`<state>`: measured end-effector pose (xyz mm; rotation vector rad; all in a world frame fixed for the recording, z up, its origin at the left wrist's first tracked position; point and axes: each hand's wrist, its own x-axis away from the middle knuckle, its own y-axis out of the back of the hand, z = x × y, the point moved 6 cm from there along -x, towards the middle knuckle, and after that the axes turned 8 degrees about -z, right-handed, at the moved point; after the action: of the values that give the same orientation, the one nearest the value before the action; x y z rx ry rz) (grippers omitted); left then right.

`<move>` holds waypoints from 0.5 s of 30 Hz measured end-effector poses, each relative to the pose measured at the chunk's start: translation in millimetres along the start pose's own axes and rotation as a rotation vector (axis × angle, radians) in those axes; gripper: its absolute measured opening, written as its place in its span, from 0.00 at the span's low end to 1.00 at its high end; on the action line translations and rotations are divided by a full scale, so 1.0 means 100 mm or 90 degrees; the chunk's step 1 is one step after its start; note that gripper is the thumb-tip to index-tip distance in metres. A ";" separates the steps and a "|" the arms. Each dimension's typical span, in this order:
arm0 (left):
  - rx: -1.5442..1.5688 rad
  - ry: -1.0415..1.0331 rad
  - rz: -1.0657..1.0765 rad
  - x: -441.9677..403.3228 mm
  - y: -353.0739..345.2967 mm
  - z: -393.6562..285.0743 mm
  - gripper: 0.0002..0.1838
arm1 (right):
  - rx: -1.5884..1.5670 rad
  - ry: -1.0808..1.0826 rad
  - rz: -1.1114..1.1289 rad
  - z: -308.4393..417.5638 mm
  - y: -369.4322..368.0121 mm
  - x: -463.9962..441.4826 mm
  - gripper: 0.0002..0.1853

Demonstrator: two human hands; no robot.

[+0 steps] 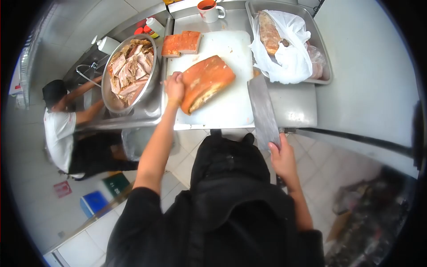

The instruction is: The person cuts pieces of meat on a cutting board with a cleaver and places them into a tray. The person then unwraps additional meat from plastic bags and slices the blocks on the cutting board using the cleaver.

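Note:
A large slab of meat with orange-brown skin (207,81) lies slantwise on the white cutting board (227,109). My left hand (175,88) is at the slab's left edge, fingers curled against it. In my right hand (283,155) is the handle end of a wide cleaver (263,111), its grey blade pointing away from me past the board's right edge, apart from the slab. Two smaller skin-topped pieces (181,43) sit at the board's upper left corner.
Left of the board stands a metal bowl (154,80) of sliced meat. A metal tray (327,66) with bagged meat is at the upper right. A mug (208,12) stands behind the board. Another person (62,129) works at the sink on the left.

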<state>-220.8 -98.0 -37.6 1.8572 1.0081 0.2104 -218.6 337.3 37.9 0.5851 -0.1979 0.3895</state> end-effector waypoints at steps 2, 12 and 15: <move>-0.012 0.003 0.002 -0.02 -0.01 -0.08 0.14 | -0.022 -0.015 0.012 -0.04 -0.03 0.01 0.12; 0.284 0.152 0.434 -0.23 -0.08 0.03 0.38 | -0.046 -0.010 0.009 0.01 0.01 0.14 0.13; 0.283 0.145 0.609 -0.19 0.05 -0.32 0.34 | -0.029 0.008 -0.007 -0.02 0.01 0.15 0.13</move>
<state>-246.8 -91.1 -12.2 2.6607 0.2236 0.8265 -205.1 343.9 40.9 0.5392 -0.1906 0.3767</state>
